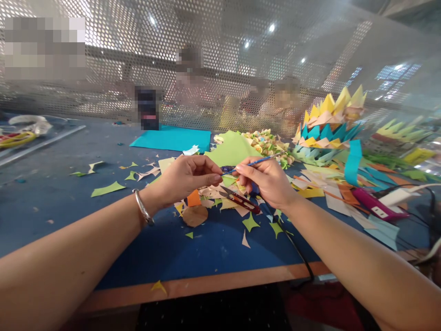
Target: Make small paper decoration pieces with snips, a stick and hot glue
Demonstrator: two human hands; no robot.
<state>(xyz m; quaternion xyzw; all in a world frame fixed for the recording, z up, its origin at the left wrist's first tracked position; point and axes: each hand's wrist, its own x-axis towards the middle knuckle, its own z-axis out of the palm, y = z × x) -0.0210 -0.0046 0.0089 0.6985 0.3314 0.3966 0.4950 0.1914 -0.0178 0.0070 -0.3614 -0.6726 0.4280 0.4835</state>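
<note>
A thin blue stick-like piece (259, 161) stretches between my two hands above the table. My left hand (188, 177) is closed in a pinch at its left end, with thumb and forefinger together. My right hand (265, 179) grips it further along, and its far end sticks out to the right past the fingers. Just below lie small snips (241, 200) with dark red handles, on a heap of paper scraps. A round brown disc (195, 216) and an orange paper strip (193, 197) are beneath my left hand. Behind both hands spreads a light green sheet (234, 148).
A teal sheet (172, 139) lies at the back, near a pile of small folded paper pieces (267, 143). Spiky layered paper work (327, 131) stands back right. A magenta power block (379, 205) with cables sits at right. Perforated mesh (220, 59) rises behind the table.
</note>
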